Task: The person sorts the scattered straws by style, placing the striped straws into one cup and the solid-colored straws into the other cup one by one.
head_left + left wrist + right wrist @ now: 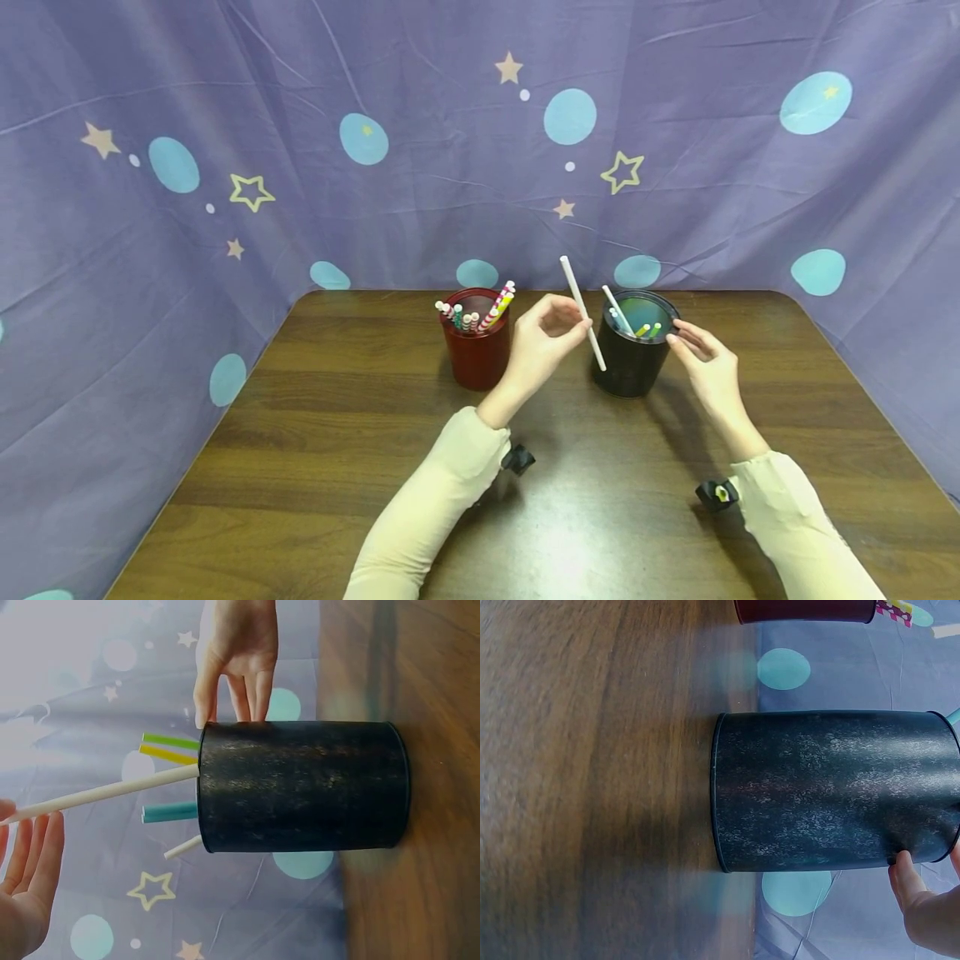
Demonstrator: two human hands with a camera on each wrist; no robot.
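Note:
My left hand point(538, 343) pinches a plain white straw point(596, 350) between thumb and fingers. The straw is tilted, its lower end overlapping the front of a black bucket-shaped cup point(628, 371) in the head view. In the left wrist view, the straw point(112, 792) reaches as far as the cup's rim. My right hand point(708, 373) holds the cup's right side at the rim, its thumb point(906, 868) against the outer wall. Inside the cup stand another white straw point(617, 308), blue ones point(171, 812), a yellow one point(169, 754) and a green one point(169, 740).
Left of the black cup, a dark red cup point(474, 362) holds several straws, some pink-and-white striped point(501, 302). Both cups stand near the back edge of the brown wooden table point(337, 467). A purple curtain point(435, 83) with stars and blue spots hangs behind.

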